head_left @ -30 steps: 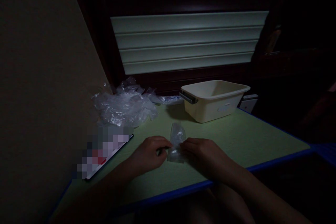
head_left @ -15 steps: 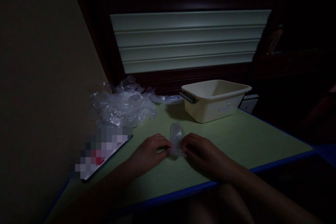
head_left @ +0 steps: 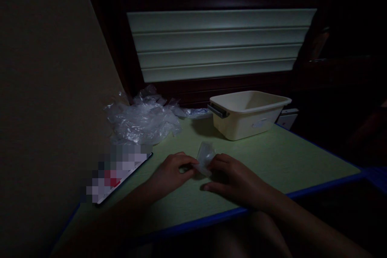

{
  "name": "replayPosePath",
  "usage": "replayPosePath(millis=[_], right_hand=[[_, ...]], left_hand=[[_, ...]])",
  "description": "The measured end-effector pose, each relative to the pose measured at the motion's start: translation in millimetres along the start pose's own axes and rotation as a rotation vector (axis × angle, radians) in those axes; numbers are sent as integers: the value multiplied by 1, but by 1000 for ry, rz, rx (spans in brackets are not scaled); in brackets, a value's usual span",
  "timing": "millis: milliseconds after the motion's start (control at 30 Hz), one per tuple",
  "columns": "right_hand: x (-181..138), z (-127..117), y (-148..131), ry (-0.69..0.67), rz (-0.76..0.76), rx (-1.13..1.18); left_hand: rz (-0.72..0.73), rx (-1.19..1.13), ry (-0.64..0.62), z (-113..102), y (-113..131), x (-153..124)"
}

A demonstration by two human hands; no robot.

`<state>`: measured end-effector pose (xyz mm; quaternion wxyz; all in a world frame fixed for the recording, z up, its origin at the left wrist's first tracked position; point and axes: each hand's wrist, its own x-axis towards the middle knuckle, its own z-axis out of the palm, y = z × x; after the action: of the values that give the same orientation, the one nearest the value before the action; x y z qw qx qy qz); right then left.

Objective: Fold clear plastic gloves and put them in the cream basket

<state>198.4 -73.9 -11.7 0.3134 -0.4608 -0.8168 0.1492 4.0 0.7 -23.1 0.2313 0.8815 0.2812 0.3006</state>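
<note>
You have 2 bare hands over 1 green table (head_left: 302, 157) with a blue edge, and between them lies 1 small piece of clear plastic (head_left: 206, 154). Your left hand (head_left: 169, 174) has its thumb and index finger brought nearly together, pinching the plastic's lower left edge. Your right hand (head_left: 234, 175) is looser — the fingers touch the plastic's right side while the thumb stands apart below them, near the tabletop. The plastic sits just ahead of both sets of fingertips, its far end pointing away from you.

Farther off, you have 1 cream tub (head_left: 242, 127) with 1 grey handle (head_left: 218, 111) visible. To the left is 1 heap of clear plastic (head_left: 145, 120) — too tangled to count its pieces. Nearer you, left of your left hand, lies 1 flat object (head_left: 121, 171), mostly blurred out.
</note>
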Motion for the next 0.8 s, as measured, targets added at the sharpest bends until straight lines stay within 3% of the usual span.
replayPosePath(millis=[300,633,800], right_hand=[[3,4,6,-9,213,153],[3,7,4,26,235,204],[3,5,0,18,255,93]], left_hand=[[-226,-161,-31,1,5,3],[-239,-168,-40,4,9,3],[-232,-130,-26,5,8,2]])
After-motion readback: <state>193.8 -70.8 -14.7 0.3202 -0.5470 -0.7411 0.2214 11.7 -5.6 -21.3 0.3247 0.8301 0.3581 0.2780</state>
